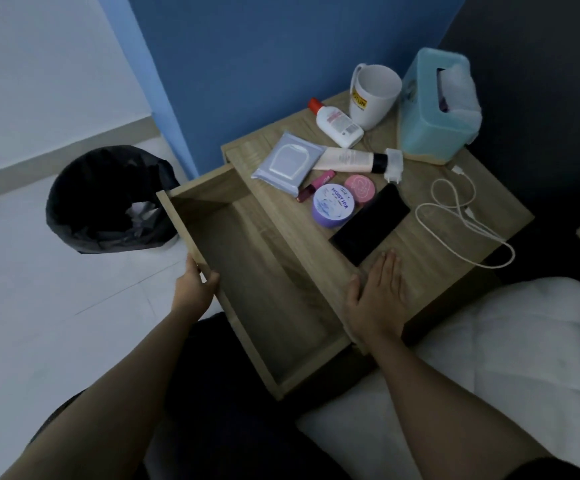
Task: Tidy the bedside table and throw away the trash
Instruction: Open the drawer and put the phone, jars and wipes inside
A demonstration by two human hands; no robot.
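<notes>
Left hand grip clamped on the open, empty drawer front, right hand flat, fingers apart, on the cluttered worktop; overextension risks the drawer dropping out; bin stands beside.

Head view, looking steeply down
Close above the tabletop, facing 12 o'clock toward the blue wall; bed at 4 o'clock.
</notes>
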